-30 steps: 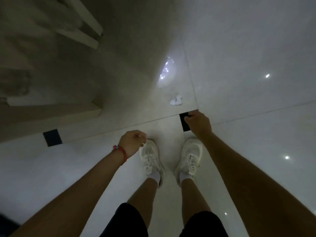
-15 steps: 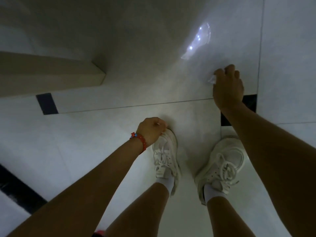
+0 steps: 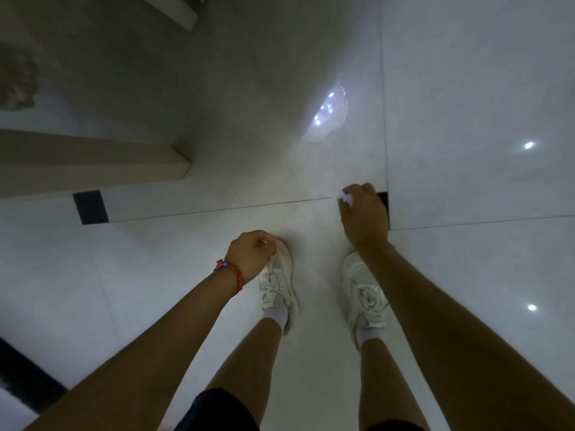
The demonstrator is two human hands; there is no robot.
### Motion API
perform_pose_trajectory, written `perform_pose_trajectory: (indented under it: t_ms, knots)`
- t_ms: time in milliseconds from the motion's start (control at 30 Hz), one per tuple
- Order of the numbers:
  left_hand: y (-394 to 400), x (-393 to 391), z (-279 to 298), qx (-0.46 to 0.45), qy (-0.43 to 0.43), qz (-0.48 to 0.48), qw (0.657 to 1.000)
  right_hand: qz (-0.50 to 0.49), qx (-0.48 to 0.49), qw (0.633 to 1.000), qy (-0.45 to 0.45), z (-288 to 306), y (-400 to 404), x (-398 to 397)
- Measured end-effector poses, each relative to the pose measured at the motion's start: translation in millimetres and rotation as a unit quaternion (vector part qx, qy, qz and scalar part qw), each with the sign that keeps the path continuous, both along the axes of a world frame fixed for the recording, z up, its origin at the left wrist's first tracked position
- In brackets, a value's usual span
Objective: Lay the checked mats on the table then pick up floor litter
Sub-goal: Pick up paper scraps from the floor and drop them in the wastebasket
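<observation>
I am looking straight down at a pale tiled floor (image 3: 217, 306). My right hand (image 3: 364, 213) is above the floor in front of my right shoe, its fingers curled round a small crumpled white scrap of litter (image 3: 346, 197) that shows at the fingertips. My left hand (image 3: 250, 255) is a closed fist just above my left shoe, with a sliver of something pale showing between thumb and fingers; what it holds cannot be told. No checked mats or table top are in view.
My white shoes (image 3: 278, 284) stand on the tiles. A beige furniture base (image 3: 93, 163) juts in from the left, and a pale furniture leg (image 3: 177, 10) crosses the top. Dark square tile insets (image 3: 90, 206) mark the floor. A lamp reflection (image 3: 329, 113) glares ahead.
A second ago the white scrap lay on the floor beyond my right hand. The right hand reached forward onto it, closed round it and drew back toward my shoe. My left fist stayed put.
</observation>
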State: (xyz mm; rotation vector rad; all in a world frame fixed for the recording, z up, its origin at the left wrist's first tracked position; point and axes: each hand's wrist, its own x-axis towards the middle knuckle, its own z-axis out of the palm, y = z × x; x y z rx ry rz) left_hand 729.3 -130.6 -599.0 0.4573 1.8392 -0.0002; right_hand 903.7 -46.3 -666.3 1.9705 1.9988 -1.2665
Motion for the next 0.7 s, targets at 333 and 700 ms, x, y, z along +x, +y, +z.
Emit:
perform_pose_trajectory:
  t_ms: [333, 700]
  knots:
    - [12.1, 33.5, 189.7, 0.097, -0.007, 0.063, 0.993, -0.054, -0.035, 0.994, 0.083, 216.1, -1.9, 55.2]
    - [-49.0, 50.1, 374.1, 0.176, -0.021, 0.246, 0.953, -0.029, 0.012, 0.995, 0.100, 416.3, -28.3, 66.2]
